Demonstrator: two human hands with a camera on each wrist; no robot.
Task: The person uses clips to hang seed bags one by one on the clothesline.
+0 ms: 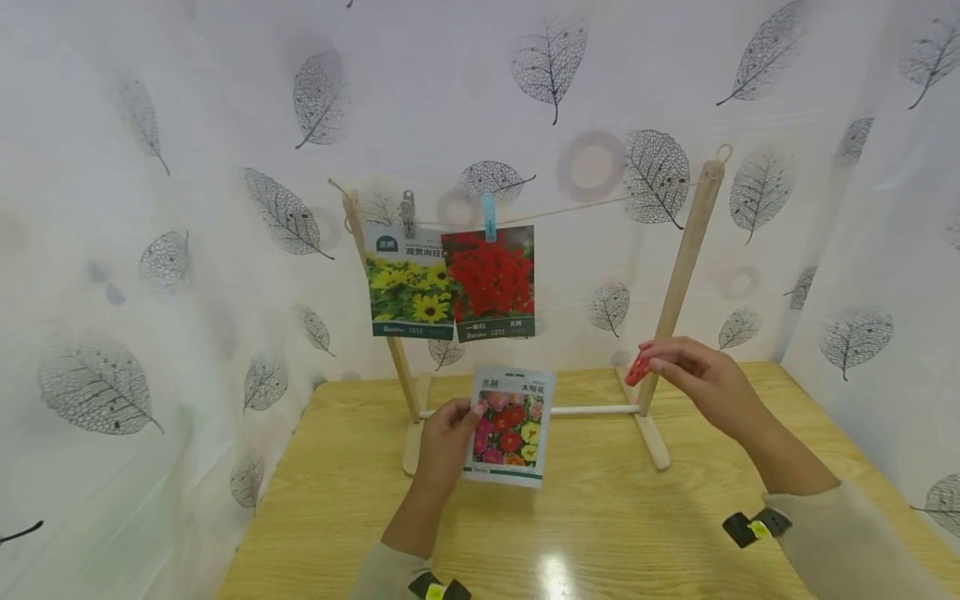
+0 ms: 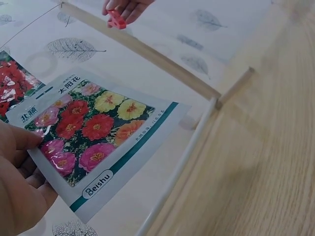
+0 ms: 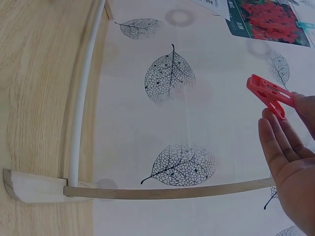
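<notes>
My left hand (image 1: 447,439) pinches the left edge of a white seed packet (image 1: 512,427) with pink, red and yellow flowers on it, upright above the table. In the left wrist view the thumb lies on the front of this packet (image 2: 98,132). Near the right post, my right hand (image 1: 699,382) holds a red clothespin (image 1: 638,367) between thumb and fingers. The right wrist view shows this clothespin (image 3: 269,93) with nothing in its jaws. On the string hang a yellow-flower packet (image 1: 410,287) under a grey clothespin (image 1: 408,213) and a red-flower packet (image 1: 491,279) under a blue clothespin (image 1: 490,218).
A string (image 1: 577,208) runs between the left wooden post (image 1: 403,375) and the right wooden post (image 1: 686,258). A white rod (image 1: 592,409) joins their feet low down. The stand is on a wooden table (image 1: 600,517), before a leaf-patterned curtain (image 1: 585,317).
</notes>
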